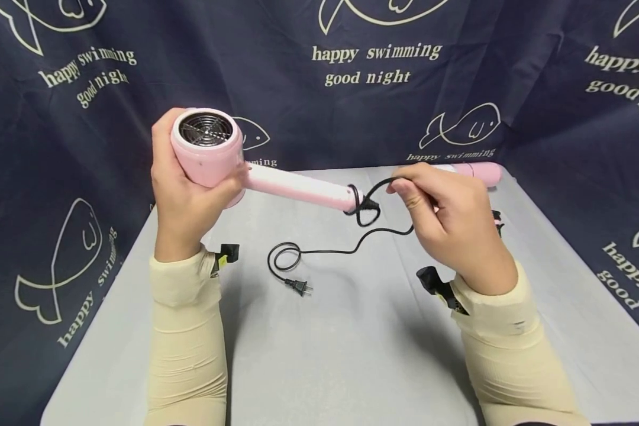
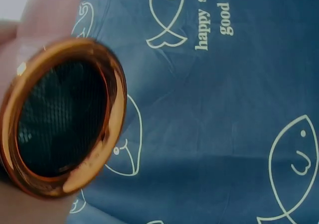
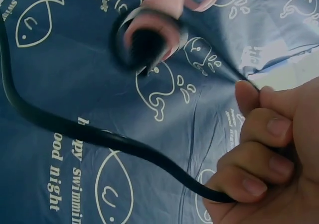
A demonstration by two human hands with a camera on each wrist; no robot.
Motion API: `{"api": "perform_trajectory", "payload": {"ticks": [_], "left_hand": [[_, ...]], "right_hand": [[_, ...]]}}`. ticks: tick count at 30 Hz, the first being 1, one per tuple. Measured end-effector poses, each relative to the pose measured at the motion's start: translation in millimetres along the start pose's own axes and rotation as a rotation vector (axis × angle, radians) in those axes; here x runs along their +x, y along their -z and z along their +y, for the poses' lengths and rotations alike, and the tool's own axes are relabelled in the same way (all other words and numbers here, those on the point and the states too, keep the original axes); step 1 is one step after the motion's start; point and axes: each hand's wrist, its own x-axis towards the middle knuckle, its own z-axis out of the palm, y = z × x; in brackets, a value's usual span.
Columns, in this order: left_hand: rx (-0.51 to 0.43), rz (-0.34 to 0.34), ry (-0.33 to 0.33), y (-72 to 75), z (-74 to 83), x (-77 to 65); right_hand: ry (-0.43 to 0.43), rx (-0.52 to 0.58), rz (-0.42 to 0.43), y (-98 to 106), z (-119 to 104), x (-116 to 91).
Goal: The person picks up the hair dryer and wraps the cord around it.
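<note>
My left hand (image 1: 181,198) grips the head of a pink hair dryer (image 1: 207,163), its round black grille facing up. The handle (image 1: 300,187) points right, above the table. In the left wrist view, the dryer's copper-coloured ring (image 2: 117,129) surrounds a dark mesh. With thumb and forefinger my right hand (image 1: 449,219) pinches the black power cord (image 1: 327,252) a short way from the handle's end. The cord loops around that end. More cord (image 3: 134,147) runs out below the curled fingers in the right wrist view. Its two-pin plug (image 1: 300,287) lies on the table beside a small coil.
A pink cylindrical object (image 1: 484,173) lies at the table's back right, partly hidden behind my right hand. Something small and dark (image 1: 497,220) shows beside that wrist. Dark blue fish-print curtains (image 1: 298,106) enclose the grey-white table (image 1: 346,355) at the back and sides.
</note>
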Motion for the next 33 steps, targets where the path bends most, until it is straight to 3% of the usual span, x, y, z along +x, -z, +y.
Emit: {"api": "perform_trajectory", "payload": {"ticks": [6,11,15,21,24,28,33], "left_hand": [[-0.169,-0.095,-0.015,-0.8,2.5,-2.4],[-0.288,-0.081,0.022,-3.4,7.4,-5.0],[-0.379,-0.007,0.020,-6.3,11.5,-4.6],[-0.449,0.133,-0.005,-11.0,20.0,1.0],[-0.452,0.189,-0.011,-12.4,21.2,2.5],[-0.439,0.220,-0.014,-13.2,19.9,3.3],[-0.424,0.227,-0.012,-13.6,17.7,3.7]], "right_hand": [[-0.020,0.061,0.023,0.0,-3.8,5.0],[-0.084,0.138,-0.009,-0.6,-9.3,7.9],[-0.133,0.219,-0.055,-2.7,-10.1,7.7],[-0.234,0.349,-0.188,-9.9,-6.4,6.0],[-0.255,0.311,-0.233,-17.6,3.2,-0.6],[-0.266,0.173,-0.285,-26.8,15.4,-10.9],[-0.295,0.222,-0.317,-31.2,12.7,-12.4]]}}
